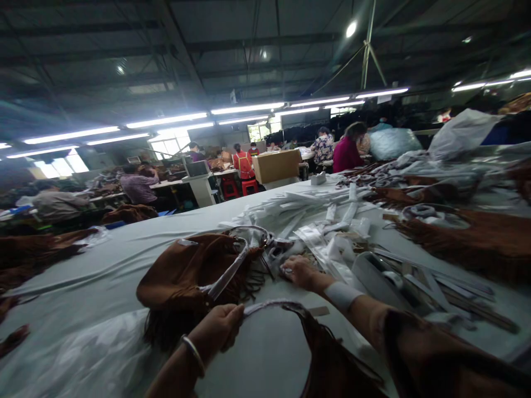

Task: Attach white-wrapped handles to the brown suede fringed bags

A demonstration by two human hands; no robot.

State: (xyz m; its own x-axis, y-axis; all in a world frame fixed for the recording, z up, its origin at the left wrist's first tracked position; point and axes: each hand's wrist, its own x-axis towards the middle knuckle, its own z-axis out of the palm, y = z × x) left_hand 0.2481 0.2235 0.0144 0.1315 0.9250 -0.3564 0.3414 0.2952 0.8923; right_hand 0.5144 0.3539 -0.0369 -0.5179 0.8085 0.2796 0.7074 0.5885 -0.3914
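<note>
My left hand [222,327] is closed on one end of a bag strap [276,304] wrapped in white material. The strap arcs to the right, down to a dark brown fringed bag [332,365] at the bottom edge of the view. My right hand [301,271] reaches forward into a cluster of small clear and white pieces, its fingers curled down. What they pinch is too blurred to name. Between and beyond my hands lies another brown fringed bag [186,271], its strap [228,271] also wrapped in white.
White strips [286,207] are heaped at the table's far side. Right of my right arm are a grey-white holder [379,282] and several flat strips. More brown bags [477,237] lie at right. Clear plastic [99,354] covers the near left. People sit at benches beyond a cardboard box [277,166].
</note>
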